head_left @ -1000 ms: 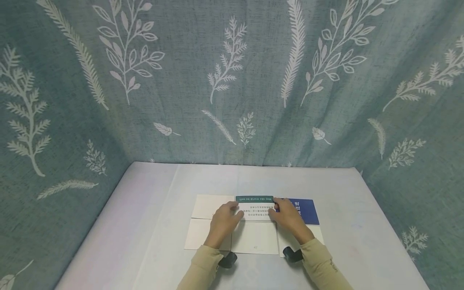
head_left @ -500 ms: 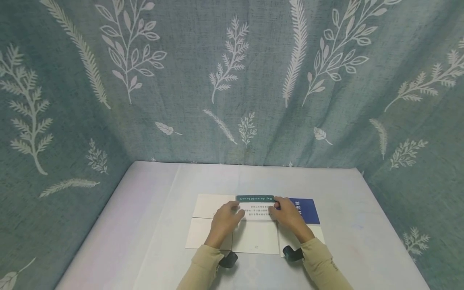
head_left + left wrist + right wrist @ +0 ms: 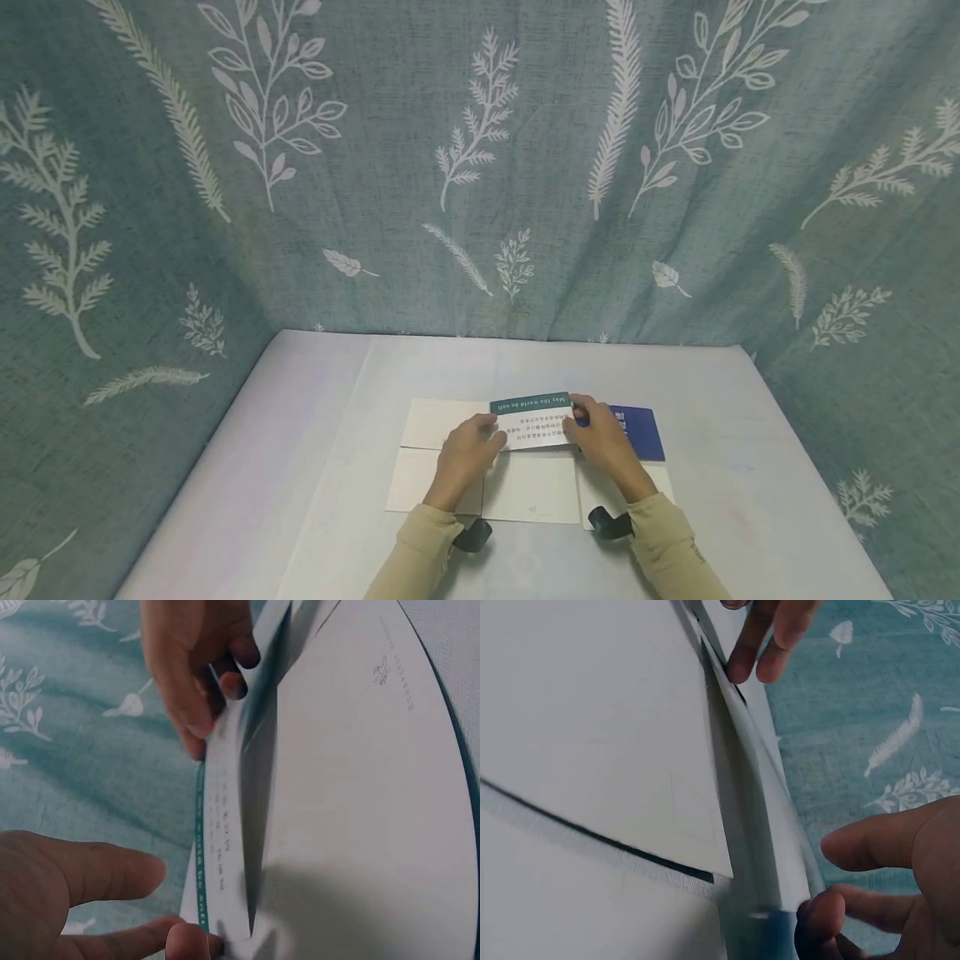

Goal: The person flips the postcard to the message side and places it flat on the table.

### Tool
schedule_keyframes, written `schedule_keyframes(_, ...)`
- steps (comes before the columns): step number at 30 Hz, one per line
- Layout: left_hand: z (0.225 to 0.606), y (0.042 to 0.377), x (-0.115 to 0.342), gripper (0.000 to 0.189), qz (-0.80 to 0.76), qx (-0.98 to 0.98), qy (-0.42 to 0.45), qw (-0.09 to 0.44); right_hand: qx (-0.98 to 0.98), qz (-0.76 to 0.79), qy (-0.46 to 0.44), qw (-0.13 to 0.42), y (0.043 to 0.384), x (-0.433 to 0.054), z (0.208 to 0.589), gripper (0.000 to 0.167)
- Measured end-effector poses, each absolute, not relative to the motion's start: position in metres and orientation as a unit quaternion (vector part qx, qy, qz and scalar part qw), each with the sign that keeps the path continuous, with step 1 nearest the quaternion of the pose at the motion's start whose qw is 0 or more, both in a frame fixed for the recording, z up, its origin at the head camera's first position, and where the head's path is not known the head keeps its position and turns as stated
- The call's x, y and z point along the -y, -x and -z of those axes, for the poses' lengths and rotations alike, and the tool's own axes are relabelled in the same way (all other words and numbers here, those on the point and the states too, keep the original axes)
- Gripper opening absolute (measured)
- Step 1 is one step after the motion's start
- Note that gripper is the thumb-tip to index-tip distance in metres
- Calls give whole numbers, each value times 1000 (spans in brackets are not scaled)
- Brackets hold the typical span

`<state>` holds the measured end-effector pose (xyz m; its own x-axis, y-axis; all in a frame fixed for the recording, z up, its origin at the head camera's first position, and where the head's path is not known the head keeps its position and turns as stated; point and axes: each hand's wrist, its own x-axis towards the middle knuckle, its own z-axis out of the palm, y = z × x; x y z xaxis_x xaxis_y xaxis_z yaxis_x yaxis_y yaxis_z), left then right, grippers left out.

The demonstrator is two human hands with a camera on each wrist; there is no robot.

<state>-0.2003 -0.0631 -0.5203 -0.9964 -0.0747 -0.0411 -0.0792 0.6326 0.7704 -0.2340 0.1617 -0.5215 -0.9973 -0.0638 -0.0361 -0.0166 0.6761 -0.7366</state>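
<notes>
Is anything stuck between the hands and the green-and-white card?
No, nothing I can see. The left hand touches the green-and-white card at its left end, and the right hand touches its right end.

Green-white card point(image 3: 532, 423), small print illegible

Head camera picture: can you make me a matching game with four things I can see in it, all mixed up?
Things:
1. printed card
2. curtain
3. sleeves
4. table

Clues:
A. tan
B. wide and white
C. green band at the top, between the left hand and the right hand
D. blue-green with pale leaves

Right pairs: 1-C, 2-D, 3-A, 4-B.
</notes>
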Motion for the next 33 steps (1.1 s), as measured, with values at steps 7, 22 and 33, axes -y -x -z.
schedule_keyframes(7, 519, 200, 63, 43, -422, -905, 47, 9, -911, 410, 15, 32, 229, -167, 519, 49)
schedule_keyframes(22, 520, 200, 64, 40, -434, -900, 45, 12, -868, 491, -8, 64, 223, -175, 516, 44)
schedule_keyframes(33, 519, 196, 73, 37, -422, -905, 33, -51, -862, 503, -28, 53, 216, -191, 511, 39)
